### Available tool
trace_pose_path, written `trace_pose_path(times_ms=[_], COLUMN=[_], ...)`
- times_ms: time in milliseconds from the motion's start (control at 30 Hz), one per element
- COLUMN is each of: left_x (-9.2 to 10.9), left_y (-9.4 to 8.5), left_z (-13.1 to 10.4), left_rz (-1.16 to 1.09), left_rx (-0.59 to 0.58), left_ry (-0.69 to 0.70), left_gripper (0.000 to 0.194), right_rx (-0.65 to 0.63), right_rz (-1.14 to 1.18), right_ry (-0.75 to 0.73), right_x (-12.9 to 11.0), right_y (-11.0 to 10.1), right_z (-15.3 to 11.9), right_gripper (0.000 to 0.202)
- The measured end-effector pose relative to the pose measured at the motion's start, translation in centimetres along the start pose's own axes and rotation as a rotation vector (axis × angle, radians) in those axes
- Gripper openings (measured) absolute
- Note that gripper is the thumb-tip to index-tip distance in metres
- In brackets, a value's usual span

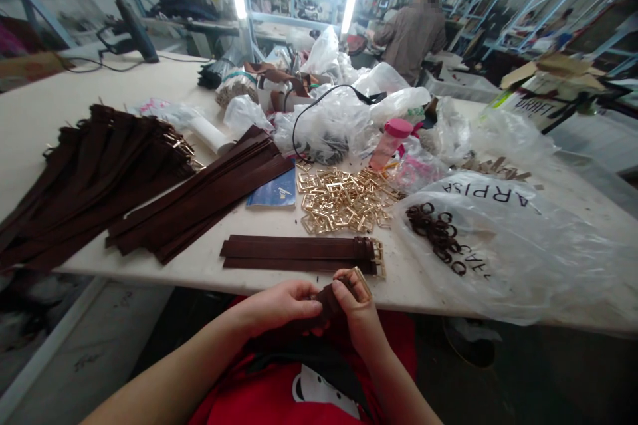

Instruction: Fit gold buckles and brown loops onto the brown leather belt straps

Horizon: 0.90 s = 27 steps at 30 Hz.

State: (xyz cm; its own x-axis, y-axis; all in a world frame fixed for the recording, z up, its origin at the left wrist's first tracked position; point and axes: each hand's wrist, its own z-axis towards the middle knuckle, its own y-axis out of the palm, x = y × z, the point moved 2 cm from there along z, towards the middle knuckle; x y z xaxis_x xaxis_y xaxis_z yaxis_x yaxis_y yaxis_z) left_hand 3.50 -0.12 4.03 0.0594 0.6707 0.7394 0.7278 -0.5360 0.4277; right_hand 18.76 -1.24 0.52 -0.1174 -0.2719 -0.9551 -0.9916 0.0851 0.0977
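Both my hands meet at the table's front edge around a dark brown strap (329, 301) with a gold buckle (362, 283) at its end. My left hand (289, 305) pinches the strap from the left, thumb on top. My right hand (355, 302) grips it beside the buckle, fingers curled. Just beyond lie brown straps with gold buckles (299, 253), side by side. Behind them is a pile of loose gold buckles (343, 199). Dark brown loops (436, 235) rest on a clear plastic bag (528, 245) at the right.
Plain brown straps (209, 195) and a fanned stack of buckled straps (94, 179) lie at the left. A blue booklet (274, 187), a pink-lidded container (391, 143) and plastic bags (343, 112) sit farther back. A person (416, 32) stands beyond the table.
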Motion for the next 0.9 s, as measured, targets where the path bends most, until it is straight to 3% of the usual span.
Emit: trace_pose_path(times_ms=[167, 500, 600, 800, 900], left_x=[0.2, 0.0, 0.2, 0.1, 0.5], left_y=[0.0, -0.1, -0.1, 0.4, 0.0], left_z=[0.6, 0.9, 0.8, 1.6, 0.8], left_rz=[0.003, 0.053, 0.077, 0.254, 0.32], left_rx=[-0.021, 0.015, 0.027, 0.182, 0.135], left_ry=[0.027, 0.016, 0.026, 0.033, -0.033], left_gripper=[0.029, 0.037, 0.043, 0.069, 0.077], right_rx=[-0.005, -0.137, -0.119, -0.104, -0.025], right_rz=[-0.157, 0.046, 0.073, -0.033, -0.097], right_ry=[-0.112, 0.01, -0.015, -0.1, -0.128], right_x=[0.0, 0.7, 0.9, 1.8, 1.3], right_y=[0.0, 0.8, 0.7, 0.6, -0.1], right_z=[-0.4, -1.6, -1.6, -1.7, -1.1], right_gripper=[0.011, 0.025, 0.033, 0.029, 0.029])
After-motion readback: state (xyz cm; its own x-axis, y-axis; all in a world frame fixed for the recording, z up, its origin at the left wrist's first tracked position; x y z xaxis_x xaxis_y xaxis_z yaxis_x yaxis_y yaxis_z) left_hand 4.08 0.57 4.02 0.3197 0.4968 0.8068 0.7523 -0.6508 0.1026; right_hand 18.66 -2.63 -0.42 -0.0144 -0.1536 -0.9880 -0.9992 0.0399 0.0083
